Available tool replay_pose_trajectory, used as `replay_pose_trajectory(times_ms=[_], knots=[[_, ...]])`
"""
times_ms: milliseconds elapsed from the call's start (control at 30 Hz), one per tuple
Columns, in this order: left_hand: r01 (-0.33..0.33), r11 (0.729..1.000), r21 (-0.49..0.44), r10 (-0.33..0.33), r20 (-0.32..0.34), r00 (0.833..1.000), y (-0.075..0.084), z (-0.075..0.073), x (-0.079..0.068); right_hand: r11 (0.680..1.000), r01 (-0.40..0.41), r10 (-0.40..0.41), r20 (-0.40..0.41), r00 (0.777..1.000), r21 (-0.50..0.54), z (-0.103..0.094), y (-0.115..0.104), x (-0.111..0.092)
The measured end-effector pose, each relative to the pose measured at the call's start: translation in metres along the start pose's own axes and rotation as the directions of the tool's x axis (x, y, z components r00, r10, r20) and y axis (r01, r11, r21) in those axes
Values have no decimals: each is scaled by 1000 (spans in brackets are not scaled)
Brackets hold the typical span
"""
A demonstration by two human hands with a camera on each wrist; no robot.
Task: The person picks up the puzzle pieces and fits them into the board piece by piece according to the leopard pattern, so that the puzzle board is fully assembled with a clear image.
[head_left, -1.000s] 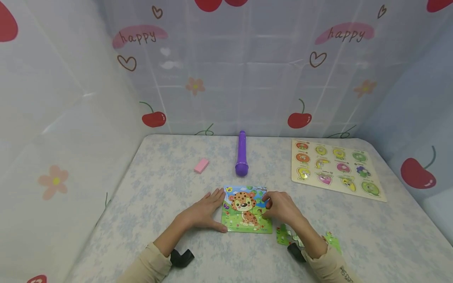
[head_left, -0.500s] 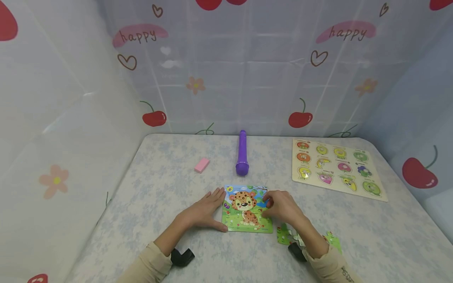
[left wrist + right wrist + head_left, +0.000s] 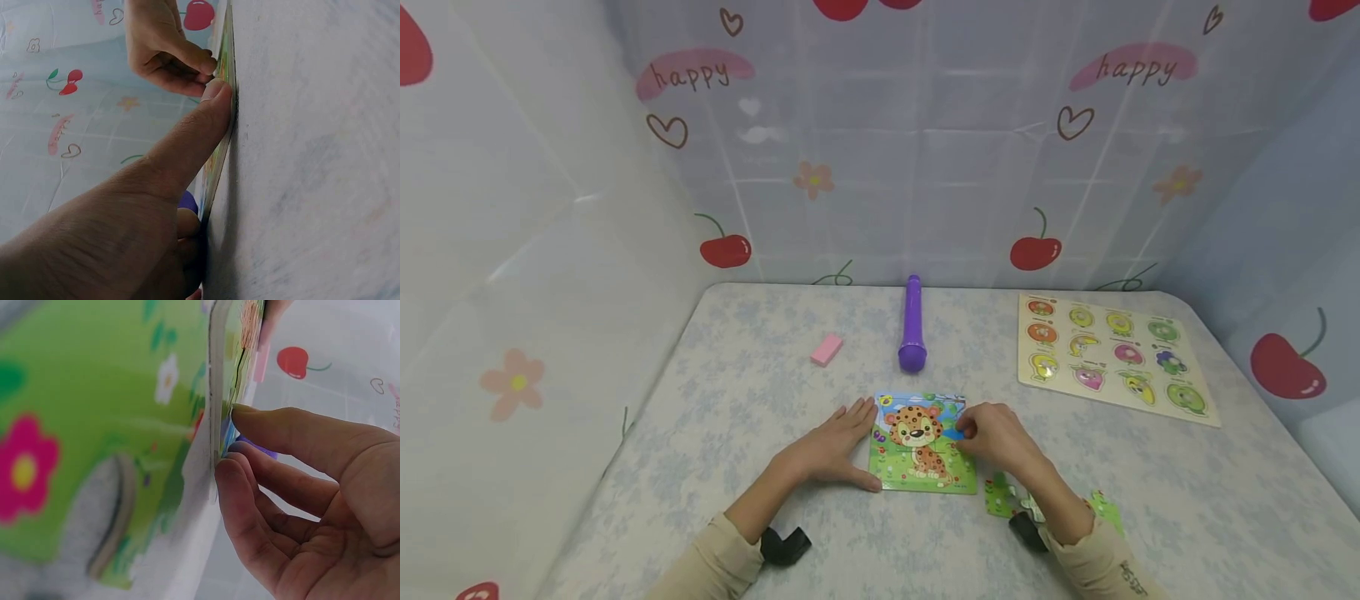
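I see the leopard puzzle (image 3: 922,462) lying flat on the tabletop (image 3: 880,554). At its left edge my left hand (image 3: 829,448) rests, fingers straight, thumb spread away from them. At its right edge my right hand (image 3: 1002,437) touches it, fingers bent, thumb and fingertips close together; I can't tell whether they pinch anything. Loose green pieces (image 3: 997,498) lie just right of the puzzle; a purple microphone (image 3: 913,321) lies beyond it.

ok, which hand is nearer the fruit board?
Right. The right hand is at the right side of the leopard puzzle, left of the fruit board; the left hand is at the puzzle's left edge, farther away.
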State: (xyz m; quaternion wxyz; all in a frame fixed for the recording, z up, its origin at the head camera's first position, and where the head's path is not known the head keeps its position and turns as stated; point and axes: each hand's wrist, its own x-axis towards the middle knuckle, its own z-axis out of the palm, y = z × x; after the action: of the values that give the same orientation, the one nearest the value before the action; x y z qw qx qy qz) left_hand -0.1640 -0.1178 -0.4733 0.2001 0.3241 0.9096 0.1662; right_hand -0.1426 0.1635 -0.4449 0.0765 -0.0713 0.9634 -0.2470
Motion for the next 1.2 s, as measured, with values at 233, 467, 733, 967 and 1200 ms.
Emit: replay_pose_trajectory(times_ms=[233,467,733,967,1200], knots=[[4,1000,10,-4,3,1000,-1,1,2,1000,-3,3,-13,1000,3,2,0,0],[-7,1000,0,7,-3,1000,-1,0,2,998,29,-28,-29,999,47,-6,-3,-2],[-5,1000,0,5,4,1000,-1,1,1,998,41,-41,-8,999,54,-10,-3,-5],[-5,1000,1,5,-3,1000,-1,0,1,998,45,-44,-15,999,54,-9,1,-7],[-9,1000,0,9,-5,1000,0,1,1,998,24,-25,5,1000,58,-9,6,-10]])
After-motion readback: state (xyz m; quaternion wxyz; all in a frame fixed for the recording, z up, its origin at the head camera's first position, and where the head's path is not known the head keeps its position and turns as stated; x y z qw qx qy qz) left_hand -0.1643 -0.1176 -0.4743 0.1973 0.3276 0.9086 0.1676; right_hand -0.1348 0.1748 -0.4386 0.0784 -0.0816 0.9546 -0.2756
